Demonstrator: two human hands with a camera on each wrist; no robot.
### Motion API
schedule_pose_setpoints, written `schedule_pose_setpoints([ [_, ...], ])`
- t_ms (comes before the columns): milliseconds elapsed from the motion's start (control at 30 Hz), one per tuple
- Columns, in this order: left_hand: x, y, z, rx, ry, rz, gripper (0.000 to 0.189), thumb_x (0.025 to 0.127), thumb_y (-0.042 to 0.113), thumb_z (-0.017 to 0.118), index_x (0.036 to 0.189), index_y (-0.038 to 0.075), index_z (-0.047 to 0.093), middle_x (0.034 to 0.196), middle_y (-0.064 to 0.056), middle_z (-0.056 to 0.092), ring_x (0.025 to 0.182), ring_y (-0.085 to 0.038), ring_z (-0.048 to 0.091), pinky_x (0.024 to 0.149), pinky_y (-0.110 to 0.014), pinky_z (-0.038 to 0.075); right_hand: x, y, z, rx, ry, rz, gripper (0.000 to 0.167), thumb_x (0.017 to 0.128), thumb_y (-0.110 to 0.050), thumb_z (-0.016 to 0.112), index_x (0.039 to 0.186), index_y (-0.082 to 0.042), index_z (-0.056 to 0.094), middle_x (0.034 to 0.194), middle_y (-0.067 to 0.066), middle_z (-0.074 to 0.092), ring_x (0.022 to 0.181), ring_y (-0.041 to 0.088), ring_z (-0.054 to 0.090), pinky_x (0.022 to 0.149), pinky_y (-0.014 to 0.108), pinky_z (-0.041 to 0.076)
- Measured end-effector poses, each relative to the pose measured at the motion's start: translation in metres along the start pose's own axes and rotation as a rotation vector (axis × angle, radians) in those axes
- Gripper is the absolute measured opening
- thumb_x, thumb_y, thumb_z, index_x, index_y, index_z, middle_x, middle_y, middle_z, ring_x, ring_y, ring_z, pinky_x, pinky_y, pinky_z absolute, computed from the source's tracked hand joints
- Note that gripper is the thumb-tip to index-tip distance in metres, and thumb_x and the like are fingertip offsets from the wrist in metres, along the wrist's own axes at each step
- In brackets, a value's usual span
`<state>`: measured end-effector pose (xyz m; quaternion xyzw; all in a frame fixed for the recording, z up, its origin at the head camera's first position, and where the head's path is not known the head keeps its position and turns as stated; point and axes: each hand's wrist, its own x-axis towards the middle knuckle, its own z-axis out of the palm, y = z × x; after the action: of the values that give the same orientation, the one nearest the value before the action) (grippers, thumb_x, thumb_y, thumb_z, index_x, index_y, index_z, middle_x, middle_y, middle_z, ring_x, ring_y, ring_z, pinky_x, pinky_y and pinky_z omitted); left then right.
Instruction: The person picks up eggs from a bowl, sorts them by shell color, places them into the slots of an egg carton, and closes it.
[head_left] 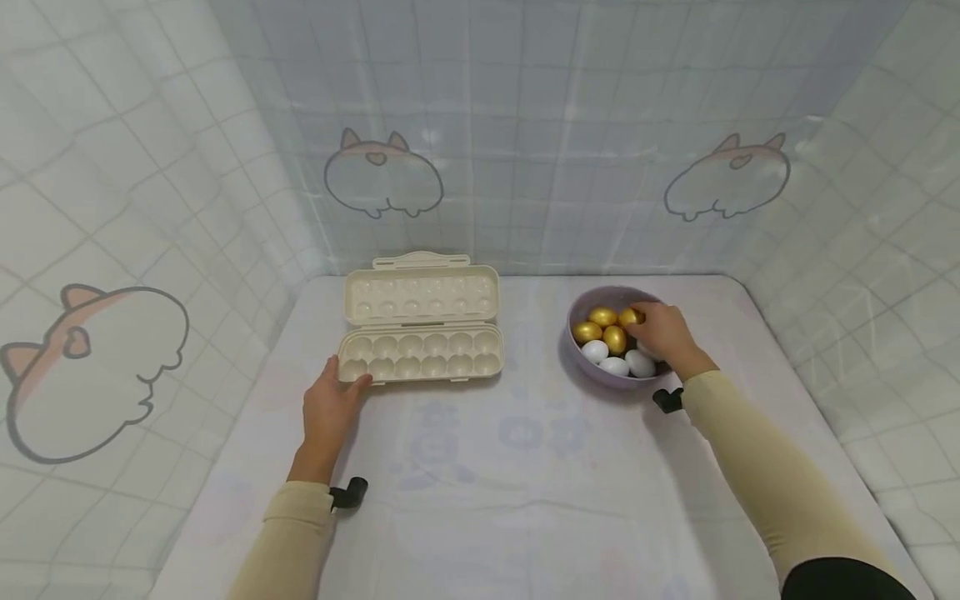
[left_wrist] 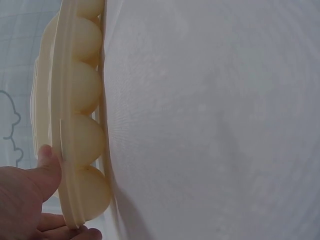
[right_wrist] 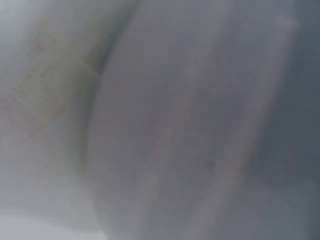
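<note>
A cream plastic egg carton [head_left: 420,377] lies open at the back left of the table, its lid [head_left: 422,293] tipped back and its cups bare. My left hand [head_left: 330,414] holds the carton's near left corner, thumb at the front rim and fingers round the end, as the left wrist view also shows. To the right, a purple bowl [head_left: 592,373] holds several gold and white eggs. Reaching over its right rim, my right hand [head_left: 663,335] pinches a gold egg [head_left: 628,317] between thumb and fingers. The right wrist view shows only the bowl's blurred wall [right_wrist: 165,130].
Both things stand on a table with a pale printed cloth [head_left: 480,483], near its back edge. Tile-patterned sheets [head_left: 525,150] with cartoon animal prints enclose the back and both sides.
</note>
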<state>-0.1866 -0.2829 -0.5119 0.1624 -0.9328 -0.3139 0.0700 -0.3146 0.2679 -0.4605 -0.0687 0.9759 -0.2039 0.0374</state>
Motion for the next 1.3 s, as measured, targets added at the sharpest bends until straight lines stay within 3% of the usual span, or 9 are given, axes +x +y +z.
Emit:
schedule_pose_setpoints([
  [133,0.001,-0.002,0.0,0.0,0.008,0.006,0.084,0.102,0.037,0.07,0.162,-0.007,0.031,0.164,-0.032,0.035,0.152,-0.053,0.037,0.127,-0.06,0.033,0.001,-0.008,-0.011,-0.003,0.012,-0.021,0.056,0.102,-0.023,0.062,0.148,0.008,0.054,0.131,0.034,0.067,0.098,0.041,0.06,0.089,0.053,0.052],
  [200,0.001,-0.003,0.0,-0.004,0.012,0.009,0.084,0.101,0.038,0.071,0.162,-0.006,0.032,0.164,-0.032,0.036,0.151,-0.053,0.039,0.126,-0.061,0.034,0.002,-0.014,-0.016,0.004,0.017,-0.027,0.055,0.103,-0.023,0.061,0.149,0.006,0.053,0.128,0.031,0.068,0.094,0.036,0.057,0.085,0.049,0.05],
  [567,0.001,-0.014,-0.004,-0.099,0.051,-0.035,0.077,0.098,0.035,0.077,0.16,0.003,0.042,0.16,-0.023,0.045,0.15,-0.049,0.043,0.125,-0.06,0.037,0.006,-0.052,-0.028,0.052,0.018,-0.09,0.051,0.104,-0.018,0.062,0.151,0.001,0.055,0.133,0.026,0.069,0.105,0.035,0.064,0.097,0.052,0.056],
  [867,0.004,-0.009,-0.004,-0.12,0.021,-0.046,0.078,0.098,0.035,0.077,0.16,0.004,0.04,0.163,-0.02,0.042,0.152,-0.046,0.042,0.126,-0.058,0.036,0.012,-0.081,-0.033,0.088,-0.025,-0.111,0.052,0.106,-0.024,0.06,0.154,-0.005,0.054,0.115,0.016,0.066,0.099,0.029,0.056,0.089,0.042,0.049],
  [1033,0.0,-0.003,-0.007,-0.105,0.021,-0.054,0.078,0.098,0.034,0.076,0.159,0.002,0.04,0.161,-0.022,0.044,0.15,-0.048,0.043,0.125,-0.058,0.038,0.018,-0.1,-0.032,0.083,-0.017,-0.163,0.05,0.105,-0.022,0.061,0.151,-0.004,0.057,0.122,0.018,0.07,0.103,0.03,0.059,0.093,0.045,0.052],
  [1300,-0.011,-0.004,-0.007,-0.073,0.032,-0.046,0.078,0.099,0.034,0.076,0.159,0.0,0.039,0.156,-0.027,0.048,0.147,-0.051,0.045,0.124,-0.06,0.038,0.023,-0.132,-0.022,0.096,-0.033,-0.231,0.052,0.103,-0.021,0.066,0.151,-0.003,0.057,0.137,0.021,0.069,0.123,0.036,0.066,0.103,0.05,0.056],
])
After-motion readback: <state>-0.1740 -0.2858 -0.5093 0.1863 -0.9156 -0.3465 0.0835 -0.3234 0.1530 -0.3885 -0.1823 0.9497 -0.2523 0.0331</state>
